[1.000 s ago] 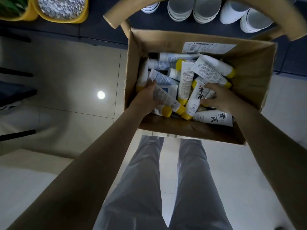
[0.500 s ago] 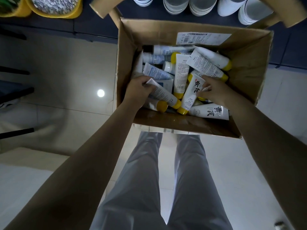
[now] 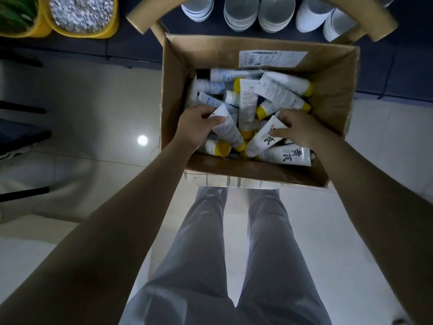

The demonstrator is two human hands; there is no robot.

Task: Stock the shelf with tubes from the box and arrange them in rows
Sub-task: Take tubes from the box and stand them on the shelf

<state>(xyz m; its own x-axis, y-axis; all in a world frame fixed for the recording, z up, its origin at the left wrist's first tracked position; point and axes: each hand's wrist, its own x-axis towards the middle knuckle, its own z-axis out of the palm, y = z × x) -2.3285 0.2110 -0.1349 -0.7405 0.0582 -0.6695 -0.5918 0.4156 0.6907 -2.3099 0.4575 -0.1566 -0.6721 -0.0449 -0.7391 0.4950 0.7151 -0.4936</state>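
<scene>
An open cardboard box [image 3: 332, 99] stands on the floor in front of me, holding several white tubes with yellow caps [image 3: 278, 92] in a loose pile. My left hand [image 3: 195, 130] is inside the box at its left side and grips a white tube with small print [image 3: 228, 129], cap pointing toward me. My right hand [image 3: 298, 129] is inside at the right and holds a white tube with large black characters [image 3: 262, 139], fingers curled over its flat end. Another tube with black characters [image 3: 287, 156] lies under my right wrist.
Stacks of white bowls [image 3: 241, 12] sit on a dark low shelf [image 3: 140, 45] beyond the box. Two yellow tubs [image 3: 82, 17] stand at the top left. Dark chair legs [image 3: 21, 134] are at the left edge. My legs [image 3: 234, 254] stand on pale floor tiles below the box.
Both hands stay in the box on the same tubes. The left-hand tube has tilted more upright, and the right hand has slid up toward its tube's flat end.
</scene>
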